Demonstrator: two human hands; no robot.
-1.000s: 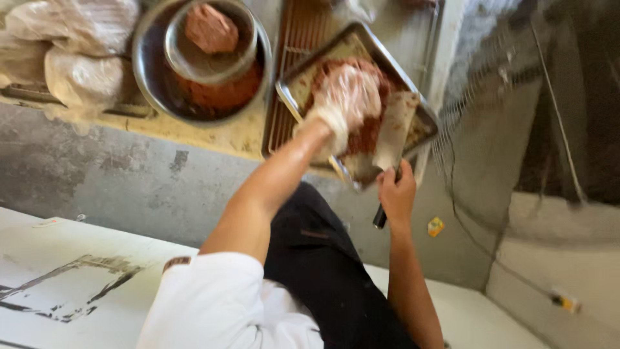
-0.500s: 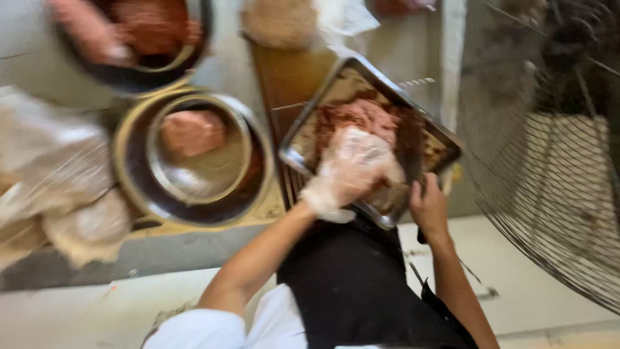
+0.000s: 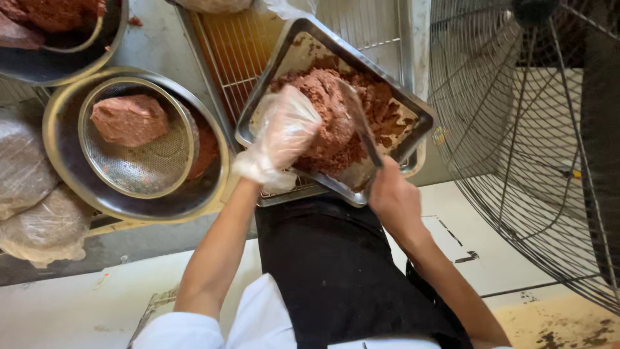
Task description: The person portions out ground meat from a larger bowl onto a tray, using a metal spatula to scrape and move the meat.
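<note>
A steel tray (image 3: 289,59) holds a heap of reddish-brown minced meat (image 3: 336,119). My left hand (image 3: 279,139), in a clear plastic glove, presses on the left side of the meat. My right hand (image 3: 392,197), bare, grips the handle of a cleaver (image 3: 360,123) whose blade lies across the meat, edge down into the heap. The handle is hidden in my fist. My black apron (image 3: 336,271) is below the tray.
A wire rack (image 3: 236,45) lies under the tray. Left, a perforated strainer (image 3: 145,165) with a meat lump (image 3: 128,119) sits in a steel basin (image 3: 213,174). Another bowl of meat (image 3: 58,26) top left. Plastic bags (image 3: 29,194) far left. A large fan grille (image 3: 523,129) right.
The view has swung down and closer over the tray. My gloved left hand has shifted from the tray's near edge onto the meat, and the cleaver blade now cuts into the heap.
</note>
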